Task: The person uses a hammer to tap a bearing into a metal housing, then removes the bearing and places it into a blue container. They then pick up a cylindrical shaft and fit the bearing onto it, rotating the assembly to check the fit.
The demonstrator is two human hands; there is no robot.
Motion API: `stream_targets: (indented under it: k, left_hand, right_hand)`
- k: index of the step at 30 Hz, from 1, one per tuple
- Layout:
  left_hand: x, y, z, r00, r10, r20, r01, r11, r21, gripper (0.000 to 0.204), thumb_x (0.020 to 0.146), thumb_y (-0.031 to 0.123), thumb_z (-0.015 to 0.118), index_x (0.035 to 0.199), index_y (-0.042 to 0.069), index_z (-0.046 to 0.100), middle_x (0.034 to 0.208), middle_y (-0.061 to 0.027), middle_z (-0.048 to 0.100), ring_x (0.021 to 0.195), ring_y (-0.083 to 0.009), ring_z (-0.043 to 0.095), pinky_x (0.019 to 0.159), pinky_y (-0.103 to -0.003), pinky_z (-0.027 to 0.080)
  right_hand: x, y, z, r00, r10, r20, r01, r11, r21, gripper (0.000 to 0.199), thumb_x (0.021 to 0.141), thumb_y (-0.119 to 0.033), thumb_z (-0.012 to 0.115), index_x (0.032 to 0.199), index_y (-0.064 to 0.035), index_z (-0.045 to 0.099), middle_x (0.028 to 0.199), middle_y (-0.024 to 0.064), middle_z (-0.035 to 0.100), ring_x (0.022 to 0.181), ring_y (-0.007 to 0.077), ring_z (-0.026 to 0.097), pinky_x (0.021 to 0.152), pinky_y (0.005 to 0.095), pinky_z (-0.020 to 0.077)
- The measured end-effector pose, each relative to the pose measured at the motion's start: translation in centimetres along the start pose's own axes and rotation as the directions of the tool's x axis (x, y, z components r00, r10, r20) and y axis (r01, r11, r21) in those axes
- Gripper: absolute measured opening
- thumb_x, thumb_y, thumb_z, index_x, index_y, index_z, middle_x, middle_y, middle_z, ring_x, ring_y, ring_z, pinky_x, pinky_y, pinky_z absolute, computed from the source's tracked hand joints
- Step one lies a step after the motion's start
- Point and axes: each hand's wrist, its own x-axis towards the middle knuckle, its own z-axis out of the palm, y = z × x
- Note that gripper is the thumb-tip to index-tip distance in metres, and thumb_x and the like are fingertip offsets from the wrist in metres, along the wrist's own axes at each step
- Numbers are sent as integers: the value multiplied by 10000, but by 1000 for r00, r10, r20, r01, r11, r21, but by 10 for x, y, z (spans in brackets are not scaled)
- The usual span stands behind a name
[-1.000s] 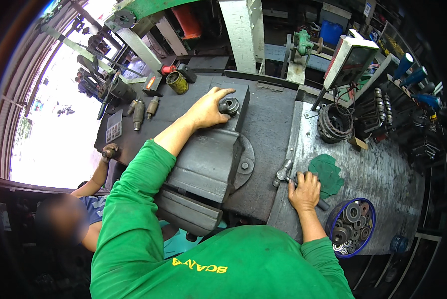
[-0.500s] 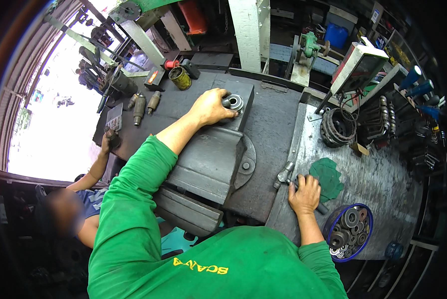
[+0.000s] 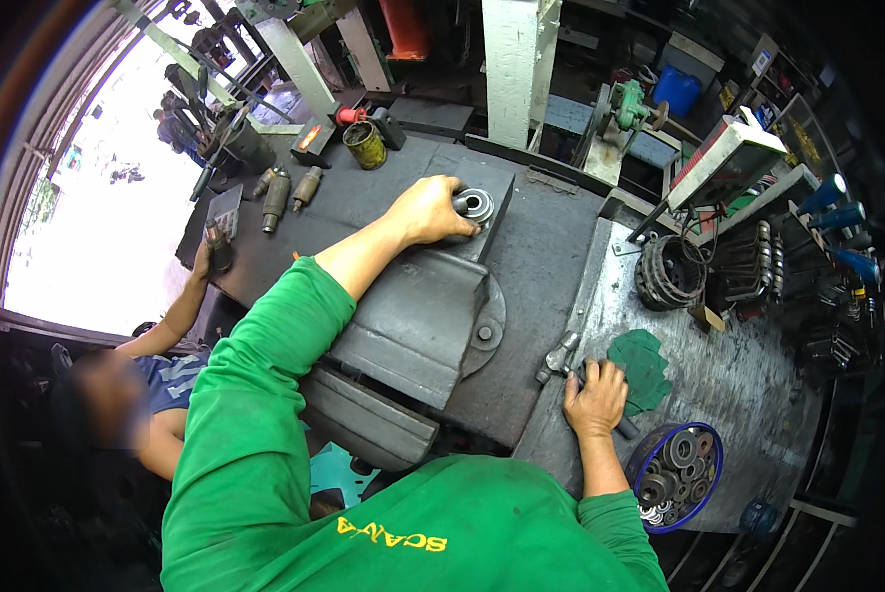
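Note:
My left hand (image 3: 431,211) is closed around the near side of a small round metal part, thumb and fingers curled about it. This part has a bright, bearing-like ring (image 3: 477,205) with a hole at its centre, and it rests on the flat block (image 3: 499,219) behind the bench vise (image 3: 403,321). Some of the part is hidden by my fingers. On the metal-topped bench at right, my right hand (image 3: 595,398) lies over the handle of a hammer (image 3: 558,357), fingers wrapped down on it. The hammer's head points to the far left, next to a green cloth (image 3: 641,370).
A blue-rimmed bowl (image 3: 716,481) of rings and bearings stands right of my right hand. Farther back are a round metal cage-like part (image 3: 671,271) and a yellow can (image 3: 365,146). Cylindrical metal parts (image 3: 277,202) lie at left, where another person's hand (image 3: 202,259) holds a similar piece.
The whole view has shifted slightly. My left hand stays on the ringed part and my right hand on the hammer, with little visible movement.

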Motion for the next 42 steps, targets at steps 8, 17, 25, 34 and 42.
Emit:
stream_targets:
  k: [8, 17, 25, 34, 42]
  left_hand:
    - [0, -5, 0, 999, 24, -31, -25, 999, -29, 773, 703, 393, 957, 1300, -42, 731, 1201, -264, 771, 1159, -393, 743, 1032, -437, 569]
    - [0, -5, 1, 999, 18, -34, -18, 1000, -4, 775, 704, 392, 952, 1309, -39, 730, 1205, -267, 769, 1169, -382, 742, 1035, -436, 569]
    - [1, -5, 2, 998, 42, -39, -41, 999, 8, 760, 707, 382, 941, 1298, -47, 732, 1200, -268, 769, 1166, -384, 741, 1049, -431, 564]
    - [6, -27, -22, 977, -119, -177, -37, 723, -690, 343, 943, 290, 662, 1113, -3, 713, 845, -77, 688, 772, -138, 653, 716, -313, 546]
    - [11, -30, -9, 958, 62, -281, -251, 661, -708, 409, 977, 160, 803, 1332, -19, 706, 1126, -72, 762, 998, -120, 694, 904, -303, 572]
  right_hand:
    - [-1, 1, 1, 1000, 3, 18, -3, 1000, 14, 453, 918, -400, 717, 1259, -102, 694, 1177, 134, 615, 1124, 365, 574, 926, 500, 458]
    - [-1, 0, 1, 1000, 6, 22, -7, 1000, 11, 455, 914, -390, 717, 1266, -104, 693, 1165, 130, 610, 1126, 361, 569, 926, 492, 456]
    - [0, -1, -2, 1000, 6, 25, -6, 1000, 12, 448, 915, -392, 720, 1258, -104, 693, 1159, 132, 612, 1122, 362, 571, 921, 491, 456]
    - [-1, 0, 1, 1000, -1, -2, 1, 1000, 6, 431, 911, -392, 727, 1235, -110, 695, 1158, 137, 613, 1117, 364, 577, 914, 495, 460]
    - [-1, -1, 2, 1000, -12, 2, 12, 999, -39, 438, 906, -404, 735, 1231, -112, 699, 1153, 134, 610, 1109, 365, 580, 914, 499, 467]
